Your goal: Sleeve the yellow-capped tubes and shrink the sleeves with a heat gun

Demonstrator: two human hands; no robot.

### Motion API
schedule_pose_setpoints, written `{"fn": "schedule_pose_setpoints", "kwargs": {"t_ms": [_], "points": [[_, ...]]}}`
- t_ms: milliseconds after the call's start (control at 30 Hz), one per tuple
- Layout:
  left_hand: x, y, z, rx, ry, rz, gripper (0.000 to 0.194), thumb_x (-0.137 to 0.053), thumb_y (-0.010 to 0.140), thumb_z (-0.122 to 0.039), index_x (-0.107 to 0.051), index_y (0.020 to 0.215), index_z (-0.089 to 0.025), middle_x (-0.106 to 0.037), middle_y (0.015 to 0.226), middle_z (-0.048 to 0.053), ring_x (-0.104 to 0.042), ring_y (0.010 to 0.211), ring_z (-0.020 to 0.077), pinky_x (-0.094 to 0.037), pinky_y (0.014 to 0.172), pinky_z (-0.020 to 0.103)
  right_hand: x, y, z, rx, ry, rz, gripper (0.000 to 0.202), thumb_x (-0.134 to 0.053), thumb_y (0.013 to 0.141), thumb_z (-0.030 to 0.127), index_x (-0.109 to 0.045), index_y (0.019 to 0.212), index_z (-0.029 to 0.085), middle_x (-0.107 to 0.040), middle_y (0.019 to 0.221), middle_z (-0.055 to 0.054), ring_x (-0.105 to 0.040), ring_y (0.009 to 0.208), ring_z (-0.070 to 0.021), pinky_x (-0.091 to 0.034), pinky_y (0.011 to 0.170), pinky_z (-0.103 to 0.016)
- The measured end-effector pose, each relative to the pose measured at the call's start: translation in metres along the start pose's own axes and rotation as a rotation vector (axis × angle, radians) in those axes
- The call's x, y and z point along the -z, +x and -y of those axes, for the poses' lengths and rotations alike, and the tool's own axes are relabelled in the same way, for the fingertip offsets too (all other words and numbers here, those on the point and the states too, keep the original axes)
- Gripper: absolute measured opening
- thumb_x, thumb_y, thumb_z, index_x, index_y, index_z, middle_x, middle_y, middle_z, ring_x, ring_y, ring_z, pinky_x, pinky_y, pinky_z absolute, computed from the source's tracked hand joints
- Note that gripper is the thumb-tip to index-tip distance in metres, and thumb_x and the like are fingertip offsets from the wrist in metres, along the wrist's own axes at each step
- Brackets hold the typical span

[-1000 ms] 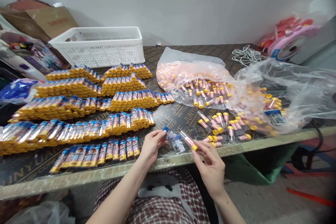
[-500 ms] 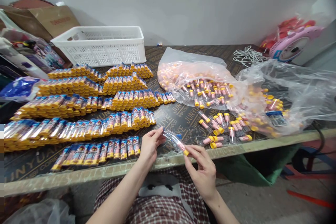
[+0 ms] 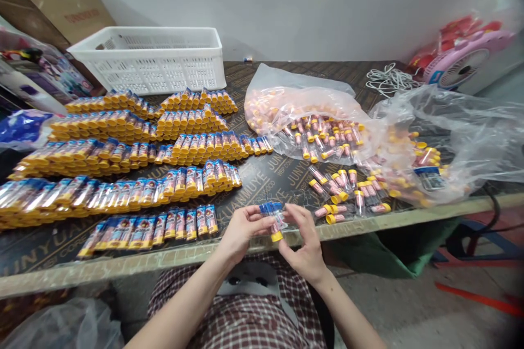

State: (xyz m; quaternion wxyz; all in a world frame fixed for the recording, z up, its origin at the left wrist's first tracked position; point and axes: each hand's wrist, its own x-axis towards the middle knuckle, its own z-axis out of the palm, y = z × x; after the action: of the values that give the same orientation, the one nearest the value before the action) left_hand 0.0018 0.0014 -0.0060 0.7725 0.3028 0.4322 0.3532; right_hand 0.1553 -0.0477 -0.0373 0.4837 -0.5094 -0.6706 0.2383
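My left hand [image 3: 244,232] pinches a small clear plastic tube [image 3: 277,224] with pink contents between thumb and fingers, just above the table's front edge. The tube's yellow cap [image 3: 277,236] points down toward me, and blue printed film [image 3: 270,208] shows around its upper end. Close by on the right, my right hand [image 3: 305,242] has thumb and fingers spread apart; the fingertips are beside the film, and I cannot tell whether they touch it. A short row of finished-looking tubes in blue printed sleeves [image 3: 135,232] lies to the left of my hands.
Stacked rows of sleeved tubes [image 3: 123,193] cover the table's left side. Loose unsleeved tubes [image 3: 339,191] lie right, beside plastic bags [image 3: 311,101] of more tubes. A white basket [image 3: 159,71] stands behind; a pink fan [image 3: 462,68] and white cable [image 3: 391,80] sit back right.
The tube has gone from being stretched between both hands to being held by my left hand, with blue film around its upper end. My right hand has opened and moved slightly up.
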Motion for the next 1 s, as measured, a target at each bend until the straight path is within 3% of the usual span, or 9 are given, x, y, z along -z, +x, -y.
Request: {"fn": "schedule_pose_setpoints", "kwargs": {"t_ms": [133, 267, 1000], "points": [[-0.002, -0.007, 0.002, 0.022, 0.045, 0.06, 0.034, -0.073, 0.063, -0.039, -0.068, 0.08, -0.011, -0.068, 0.073, 0.007, -0.06, 0.062, 0.0103, -0.049, 0.061, 0.022, 0.0, 0.007, 0.001, 0.031, 0.144, 0.121, 0.081, -0.051, 0.065, 0.008, -0.025, 0.139, 0.028, -0.025, 0.145, -0.009, -0.04, 0.125, -0.0281, -0.044, 0.095, -0.045], [-0.002, -0.008, 0.005, 0.041, 0.039, 0.061, 0.033, -0.074, 0.061, -0.038, -0.068, 0.081, -0.012, -0.066, 0.071, 0.005, -0.059, 0.061, 0.0101, -0.049, 0.06, 0.022, 0.0, 0.009, 0.001, 0.029, 0.233, 0.244, 0.082, -0.048, 0.061, 0.006, -0.026, 0.138, 0.026, -0.04, 0.136, -0.009, -0.043, 0.123, -0.0259, -0.041, 0.099, -0.043], [-0.005, -0.012, 0.007, 0.076, 0.034, -0.01, 0.037, -0.076, 0.057, -0.039, -0.061, 0.077, -0.012, -0.061, 0.066, 0.0, -0.054, 0.057, 0.0079, -0.046, 0.058, 0.021, -0.011, 0.002, -0.005, 0.029, 0.34, 0.181, 0.084, -0.049, 0.058, 0.007, -0.026, 0.137, 0.023, -0.044, 0.133, -0.011, -0.046, 0.12, -0.0266, -0.039, 0.1, -0.045]]}}
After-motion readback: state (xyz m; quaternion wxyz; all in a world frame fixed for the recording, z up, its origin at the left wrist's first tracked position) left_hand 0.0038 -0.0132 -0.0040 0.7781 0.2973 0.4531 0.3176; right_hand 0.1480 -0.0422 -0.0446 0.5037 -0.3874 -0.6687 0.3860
